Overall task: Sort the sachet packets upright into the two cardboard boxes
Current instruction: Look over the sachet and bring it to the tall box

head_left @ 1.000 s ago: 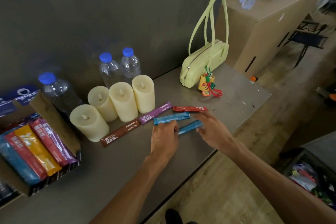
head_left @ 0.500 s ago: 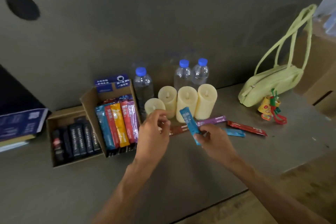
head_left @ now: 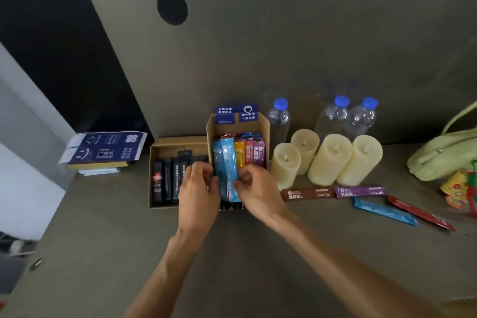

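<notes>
Both forearms reach forward; left hand (head_left: pixel 198 188) and right hand (head_left: pixel 258 190) nearly meet, fingers pinching blue sachet (head_left: pixel 228 162).

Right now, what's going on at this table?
A person is fitting a blue sachet upright into the taller cardboard box, among coloured ones. The right hand pinches its lower end; the left hand is at its other edge, grip unclear. The lower box beside it holds dark sachets. Lying loose on the table near the candles: a brown sachet, a purple sachet, a second blue sachet and a red sachet.
</notes>
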Demonstrator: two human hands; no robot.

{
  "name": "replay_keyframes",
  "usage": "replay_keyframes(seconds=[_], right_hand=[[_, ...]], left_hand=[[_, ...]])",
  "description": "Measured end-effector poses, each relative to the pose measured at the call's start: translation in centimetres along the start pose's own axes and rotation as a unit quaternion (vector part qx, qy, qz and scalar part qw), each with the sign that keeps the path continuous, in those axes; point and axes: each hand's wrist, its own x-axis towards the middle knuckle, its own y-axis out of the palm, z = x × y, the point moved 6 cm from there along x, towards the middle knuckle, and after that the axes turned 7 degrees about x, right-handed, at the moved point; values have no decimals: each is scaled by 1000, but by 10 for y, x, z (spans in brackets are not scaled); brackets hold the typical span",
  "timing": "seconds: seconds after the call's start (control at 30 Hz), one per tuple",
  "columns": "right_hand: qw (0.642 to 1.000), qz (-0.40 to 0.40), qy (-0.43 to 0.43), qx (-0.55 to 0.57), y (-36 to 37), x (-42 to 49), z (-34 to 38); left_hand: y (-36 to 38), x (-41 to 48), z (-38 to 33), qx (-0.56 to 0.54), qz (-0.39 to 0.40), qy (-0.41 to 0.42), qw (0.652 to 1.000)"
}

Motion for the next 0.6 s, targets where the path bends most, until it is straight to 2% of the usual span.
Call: replay_keyframes(seconds=[0.3, 0.43, 0.6], right_hand=[[999, -10, 25, -45, 36, 8, -3], [997, -22, 14, -69, 35, 13, -3], [999, -12, 24, -46, 37, 19, -6]], left_hand=[[5, 6, 17, -16, 44, 2, 999], [15, -3, 26, -13, 88, -18, 996], [27, -11, 36, 9, 124, -65, 990]])
